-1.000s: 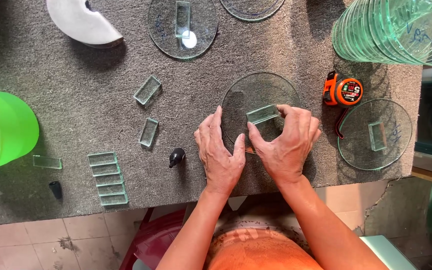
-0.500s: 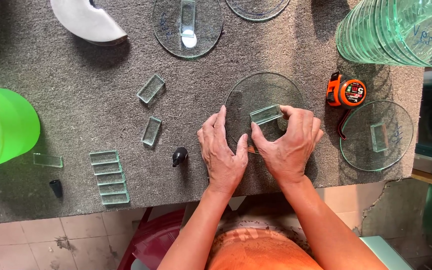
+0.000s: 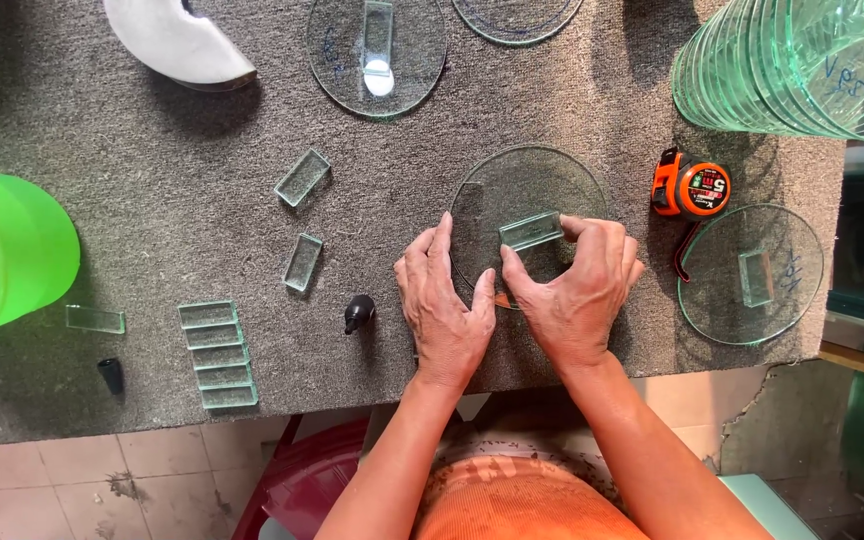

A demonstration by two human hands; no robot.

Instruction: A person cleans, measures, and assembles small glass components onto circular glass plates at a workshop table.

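Observation:
A round clear glass disc (image 3: 522, 190) lies on the grey felt table (image 3: 152, 200). My right hand (image 3: 577, 290) pinches a small rectangular glass strip (image 3: 530, 230) between thumb and fingers, standing it on the disc's middle. My left hand (image 3: 444, 300) rests flat on the disc's left edge, fingers spread, holding nothing.
An orange tape measure (image 3: 692, 187) lies right of the disc. Other glass discs with strips (image 3: 377, 50) (image 3: 752, 275) lie around; a stack of discs (image 3: 802, 65) stands top right. Loose glass strips (image 3: 217, 355), a black cap (image 3: 357, 312), a green bucket (image 3: 2, 250) sit left.
Both hands stay on the disc and strip; only the camera view has shifted slightly.

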